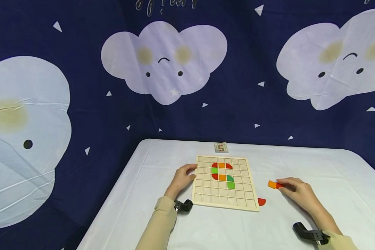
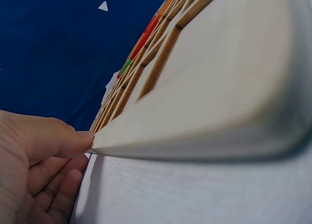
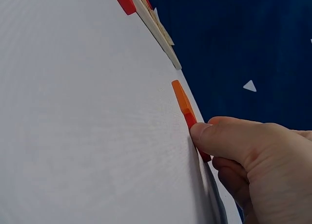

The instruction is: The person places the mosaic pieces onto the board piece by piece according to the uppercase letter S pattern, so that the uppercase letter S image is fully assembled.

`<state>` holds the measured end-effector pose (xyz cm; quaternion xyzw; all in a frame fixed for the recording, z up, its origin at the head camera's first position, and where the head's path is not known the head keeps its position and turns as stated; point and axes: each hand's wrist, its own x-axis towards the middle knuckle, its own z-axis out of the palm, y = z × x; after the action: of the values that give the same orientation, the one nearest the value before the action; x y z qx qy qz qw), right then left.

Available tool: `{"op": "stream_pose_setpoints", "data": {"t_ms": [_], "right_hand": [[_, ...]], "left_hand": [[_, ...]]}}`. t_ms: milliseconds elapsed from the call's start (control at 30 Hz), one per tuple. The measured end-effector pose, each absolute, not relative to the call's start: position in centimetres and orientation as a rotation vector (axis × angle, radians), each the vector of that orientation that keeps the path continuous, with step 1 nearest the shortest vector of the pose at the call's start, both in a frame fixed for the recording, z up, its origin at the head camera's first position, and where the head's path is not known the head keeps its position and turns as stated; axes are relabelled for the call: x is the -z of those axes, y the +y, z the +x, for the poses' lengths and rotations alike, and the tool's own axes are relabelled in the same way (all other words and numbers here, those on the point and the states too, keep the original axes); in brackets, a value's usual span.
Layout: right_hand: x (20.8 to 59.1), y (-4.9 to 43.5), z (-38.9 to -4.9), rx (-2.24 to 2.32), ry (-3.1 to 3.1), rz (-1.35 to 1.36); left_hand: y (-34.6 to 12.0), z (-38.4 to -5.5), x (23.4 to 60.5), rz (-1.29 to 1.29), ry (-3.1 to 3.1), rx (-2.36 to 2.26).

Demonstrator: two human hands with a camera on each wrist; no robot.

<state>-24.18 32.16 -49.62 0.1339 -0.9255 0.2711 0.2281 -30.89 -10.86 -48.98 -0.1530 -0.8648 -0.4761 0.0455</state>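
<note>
My left hand [image 1: 182,178] is at the left edge of a wooden grid board [image 1: 206,198], its thumb and fingertips touching that side. In the left wrist view, the thumb [image 2: 73,141] meets the board's rim while the other fingers bend loosely below. Right of the board, my right hand [image 1: 300,194] pinches a red piece [image 3: 190,120] between thumb and fingers. An orange square tile [image 1: 272,184] lies end to end with the red piece. Red, orange and green tiles [image 1: 231,185] form a curved figure in the grid's cells.
A red rounded piece [image 1: 261,201] lies against the board's lower right edge. Behind the board is a small pattern card [image 1: 221,147] with a similar figure. Everything lies on a white-covered table [image 1: 137,208], with a dark blue cloud-print cloth [image 1: 237,118] hanging behind it.
</note>
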Motion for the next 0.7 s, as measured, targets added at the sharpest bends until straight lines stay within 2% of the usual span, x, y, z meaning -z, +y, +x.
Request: {"op": "stream_pose_setpoints", "data": {"t_ms": [700], "right_hand": [[48.3, 31.6, -24.1, -0.873, -2.417, 0.377]], "left_hand": [[-10.9, -30.7, 48.7, -0.495, -2.611, 1.458]]}}
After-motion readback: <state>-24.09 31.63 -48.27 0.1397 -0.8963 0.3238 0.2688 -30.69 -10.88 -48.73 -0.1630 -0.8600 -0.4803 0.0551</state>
